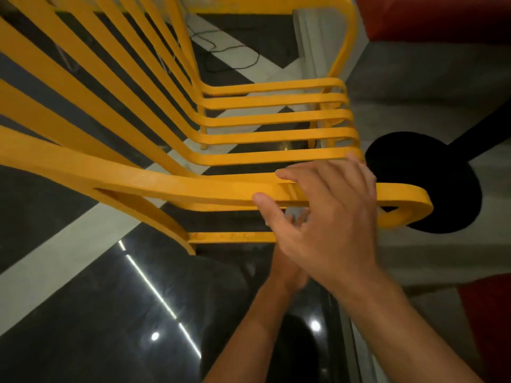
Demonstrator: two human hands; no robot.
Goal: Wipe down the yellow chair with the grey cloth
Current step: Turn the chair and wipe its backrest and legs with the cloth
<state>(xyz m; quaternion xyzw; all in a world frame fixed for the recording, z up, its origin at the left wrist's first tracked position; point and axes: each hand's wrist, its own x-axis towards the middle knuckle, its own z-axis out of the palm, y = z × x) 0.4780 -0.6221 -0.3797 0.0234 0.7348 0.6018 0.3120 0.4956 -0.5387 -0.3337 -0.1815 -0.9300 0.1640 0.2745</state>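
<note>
yellow chair (249, 158) was seen from above, slatted back running to the upper left, seat slats in the middle, near armrest crossing the centre of the view. right hand (326, 217) was laid open over the near armrest toward its right end, fingers spread, nothing gripped. left hand (287, 261) was noted lower down, below the armrest and mostly hidden behind the right hand; fingers appeared loosely extended, but whether it was open or held anything could not be told. grey cloth was not found anywhere in view. dark glossy floor (110, 313) with pale stripes was seen beneath, a black round base (431, 183) just right of the chair, a red seat (442, 17) at the far right. no damp streaks or wiped patches could be made out on the slats. progress was judged unclear: with no cloth in hand, either wiping was not begun or was paused; back, seat and arms were taken as possibly all left to do.
</note>
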